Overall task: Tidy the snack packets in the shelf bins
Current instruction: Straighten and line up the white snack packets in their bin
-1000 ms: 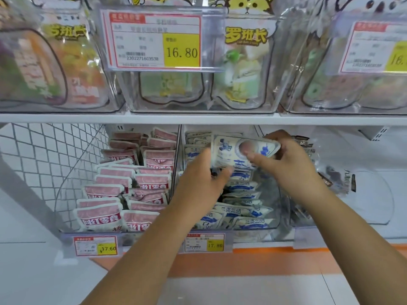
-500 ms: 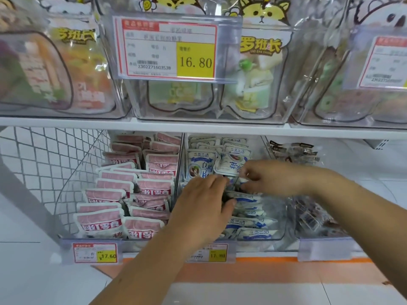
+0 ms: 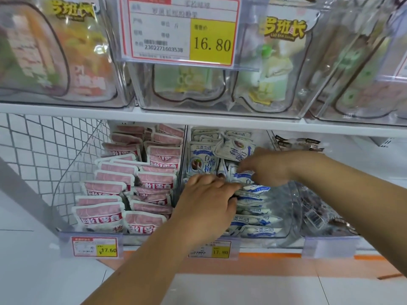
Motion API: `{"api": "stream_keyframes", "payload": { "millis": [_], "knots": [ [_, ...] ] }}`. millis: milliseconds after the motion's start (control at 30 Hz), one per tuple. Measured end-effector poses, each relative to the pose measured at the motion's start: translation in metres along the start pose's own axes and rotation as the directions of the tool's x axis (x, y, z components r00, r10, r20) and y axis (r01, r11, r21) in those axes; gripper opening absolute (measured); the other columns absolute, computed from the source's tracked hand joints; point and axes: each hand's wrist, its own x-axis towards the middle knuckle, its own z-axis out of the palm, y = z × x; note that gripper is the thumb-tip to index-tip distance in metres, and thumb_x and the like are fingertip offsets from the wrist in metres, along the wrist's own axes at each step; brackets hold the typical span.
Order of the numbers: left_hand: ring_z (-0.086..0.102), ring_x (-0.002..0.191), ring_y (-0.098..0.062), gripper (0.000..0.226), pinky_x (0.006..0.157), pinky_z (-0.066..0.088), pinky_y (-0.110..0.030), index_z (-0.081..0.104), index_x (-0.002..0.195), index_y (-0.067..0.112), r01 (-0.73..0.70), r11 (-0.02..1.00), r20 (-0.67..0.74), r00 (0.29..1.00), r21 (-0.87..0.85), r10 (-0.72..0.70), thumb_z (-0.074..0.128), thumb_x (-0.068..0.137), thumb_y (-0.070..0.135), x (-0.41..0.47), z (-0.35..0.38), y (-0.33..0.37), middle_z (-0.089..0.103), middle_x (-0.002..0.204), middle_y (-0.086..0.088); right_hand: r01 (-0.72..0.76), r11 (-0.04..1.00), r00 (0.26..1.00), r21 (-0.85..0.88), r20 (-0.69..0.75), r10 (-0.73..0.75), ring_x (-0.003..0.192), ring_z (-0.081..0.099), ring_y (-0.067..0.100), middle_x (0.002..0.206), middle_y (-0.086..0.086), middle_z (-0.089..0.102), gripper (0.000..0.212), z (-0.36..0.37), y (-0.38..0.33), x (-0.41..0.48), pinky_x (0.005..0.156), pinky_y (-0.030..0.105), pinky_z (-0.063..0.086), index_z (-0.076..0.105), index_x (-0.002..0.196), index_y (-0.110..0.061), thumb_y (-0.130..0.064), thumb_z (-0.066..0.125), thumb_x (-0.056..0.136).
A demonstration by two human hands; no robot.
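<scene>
The middle clear bin [image 3: 293, 219] on the lower shelf holds a row of blue-and-white snack packets [image 3: 257, 220]. My right hand [image 3: 271, 166] reaches in from the right and pinches one blue-and-white packet [image 3: 241, 175] at mid-row, standing it among the others. My left hand [image 3: 207, 201] lies over the row just in front, fingers stretched across the packet tops and pressing them. Two more blue-and-white packets [image 3: 203, 160] stand upright behind the hands, one tilted.
The left bin holds pink-and-white packets [image 3: 101, 214] in two rows. Dark packets [image 3: 317, 214] fill the right bin. Price tags [image 3: 94, 248] hang on the shelf front. The shelf above [image 3: 66, 108] carries clear bins of large bags and a 16.80 tag [image 3: 182, 29].
My right hand carried the packet down from above the bin into the row. My left hand stayed on the front packets. The camera moved closer to the shelf.
</scene>
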Motion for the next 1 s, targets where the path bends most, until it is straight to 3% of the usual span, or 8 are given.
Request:
{"api": "stream_keyframes", "payload": {
  "millis": [100, 267, 433, 533, 700, 800, 900, 1000],
  "knots": [
    [0.025, 0.133, -0.005, 0.044, 0.101, 0.002, -0.025, 0.031, 0.145, 0.039, -0.005, 1.0, 0.003, 1.0, -0.011, 0.005, 0.027, 0.101, 0.041, 0.0, 0.001, 0.0, 0.043, 0.143, 0.019, -0.027, 0.99, 0.997, -0.139, -0.08, 0.016, 0.109, 0.05, 0.025, 0.123, 0.01, 0.056, 0.043, 0.005, 0.002, 0.016, 0.088, 0.035, 0.051, 0.045, 0.135, -0.019, -0.015, 0.048, 0.093],
    [0.026, 0.132, -0.006, 0.043, 0.101, 0.002, -0.026, 0.032, 0.144, 0.04, -0.004, 1.0, -0.001, 1.0, -0.023, 0.004, 0.027, 0.101, 0.042, -0.003, 0.003, -0.001, 0.044, 0.142, 0.02, -0.025, 0.989, 0.988, -0.148, -0.154, 0.002, 0.092, 0.061, 0.022, 0.104, 0.003, 0.065, 0.03, 0.006, -0.004, 0.021, 0.076, 0.029, 0.052, 0.059, 0.117, -0.016, -0.026, 0.063, 0.089],
    [0.022, 0.135, -0.007, 0.044, 0.108, 0.003, -0.03, 0.031, 0.144, 0.041, -0.005, 0.999, 0.034, 0.999, -0.034, 0.006, 0.025, 0.101, 0.044, -0.002, 0.002, -0.001, 0.041, 0.144, 0.021, 0.012, 0.999, 0.975, 0.052, -0.224, 0.0, 0.091, 0.058, 0.018, 0.105, 0.0, 0.063, 0.023, 0.002, 0.005, -0.005, 0.078, 0.03, 0.048, 0.059, 0.107, -0.02, -0.032, 0.065, 0.088],
    [0.022, 0.136, -0.008, 0.046, 0.108, 0.004, -0.029, 0.028, 0.147, 0.037, 0.01, 1.0, 0.029, 1.0, -0.022, -0.009, 0.025, 0.101, 0.043, -0.001, 0.001, -0.002, 0.04, 0.146, 0.016, 0.019, 1.0, 0.977, -0.013, -0.213, -0.022, 0.094, 0.053, 0.017, 0.119, 0.001, 0.06, 0.035, 0.004, 0.002, -0.014, 0.076, 0.025, 0.041, 0.051, 0.124, -0.024, -0.04, 0.055, 0.093],
    [0.009, 0.144, -0.013, 0.054, 0.116, 0.004, -0.03, 0.023, 0.149, 0.024, 0.071, 0.995, 0.01, 0.997, -0.068, -0.07, 0.033, 0.1, 0.043, 0.002, -0.003, -0.002, 0.025, 0.155, 0.007, 0.062, 0.945, 0.997, 0.32, 0.023, -0.073, 0.14, 0.028, 0.009, 0.155, -0.013, 0.026, 0.086, -0.005, 0.006, -0.027, 0.11, 0.023, 0.022, 0.023, 0.149, -0.033, -0.069, 0.055, 0.078],
    [-0.002, 0.146, -0.015, 0.056, 0.117, 0.0, -0.03, 0.018, 0.151, 0.02, 0.076, 0.994, -0.008, 0.997, -0.078, -0.077, 0.034, 0.101, 0.04, 0.004, -0.007, -0.005, 0.015, 0.158, 0.003, 0.057, 0.933, 0.991, 0.355, 0.094, -0.097, 0.138, 0.032, 0.01, 0.151, -0.014, 0.032, 0.085, -0.006, 0.01, -0.03, 0.111, 0.024, 0.024, 0.028, 0.148, -0.031, -0.056, 0.067, 0.077],
    [0.011, 0.144, -0.014, 0.052, 0.116, 0.01, -0.027, 0.019, 0.151, 0.021, 0.061, 0.986, -0.046, 0.997, -0.154, -0.069, 0.032, 0.103, 0.032, 0.001, -0.018, -0.007, 0.019, 0.157, 0.003, 0.08, 0.969, 0.983, 0.233, -0.178, -0.039, 0.106, 0.055, 0.017, 0.129, -0.002, 0.057, 0.049, 0.002, 0.005, -0.014, 0.089, 0.03, 0.046, 0.045, 0.136, -0.029, -0.035, 0.062, 0.09],
    [0.032, 0.135, -0.011, 0.048, 0.109, 0.022, -0.021, 0.029, 0.148, 0.025, 0.021, 0.991, -0.206, 0.977, -0.129, -0.048, 0.04, 0.101, 0.026, -0.006, -0.035, -0.014, 0.035, 0.15, 0.007, 0.038, 0.999, 0.95, 0.01, -0.309, -0.033, 0.089, 0.052, 0.018, 0.115, 0.001, 0.06, 0.04, 0.009, -0.008, 0.0, 0.071, 0.026, 0.043, 0.046, 0.131, -0.029, -0.034, 0.057, 0.093]
  ]
}}
